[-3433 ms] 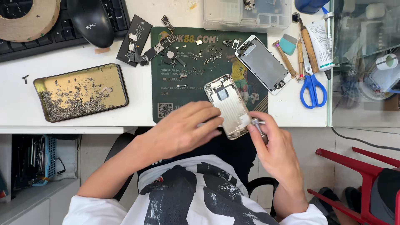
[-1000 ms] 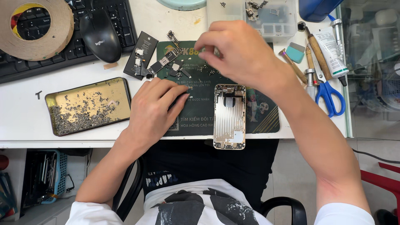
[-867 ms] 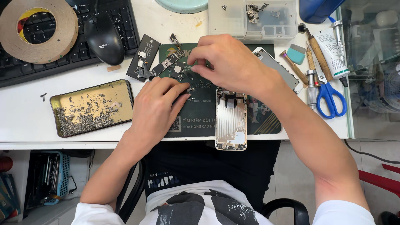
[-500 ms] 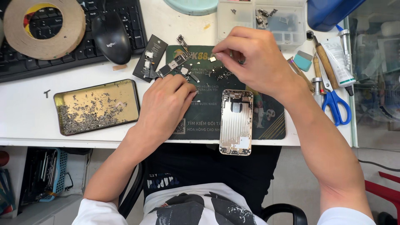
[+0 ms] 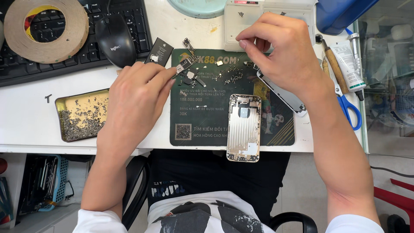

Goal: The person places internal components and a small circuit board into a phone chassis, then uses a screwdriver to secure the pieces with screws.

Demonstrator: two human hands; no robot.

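A silver phone back housing (image 5: 243,127) lies face up on a dark green mat (image 5: 194,112), its lower end over the desk edge. My left hand (image 5: 138,97) rests flat on the desk at the mat's left edge, fingers apart, its fingertips by a small circuit part (image 5: 184,65). Higher up, my right hand (image 5: 280,51) hovers over a clear plastic parts box (image 5: 233,26), thumb and forefinger pinched together; I see nothing between them. Several tiny screws and brackets (image 5: 226,77) are scattered on the mat. A phone screen panel (image 5: 286,98) lies partly under my right wrist.
A tin tray of screws (image 5: 82,114) sits at the left. A tape roll (image 5: 45,28), keyboard (image 5: 26,64), mouse (image 5: 115,39) and black battery (image 5: 158,51) lie behind. Blue scissors (image 5: 351,112), a tube (image 5: 351,64) and hand tools lie at the right.
My right hand has risen from the small parts on the mat to the clear box at the back. My left hand has stayed at the mat's left edge.
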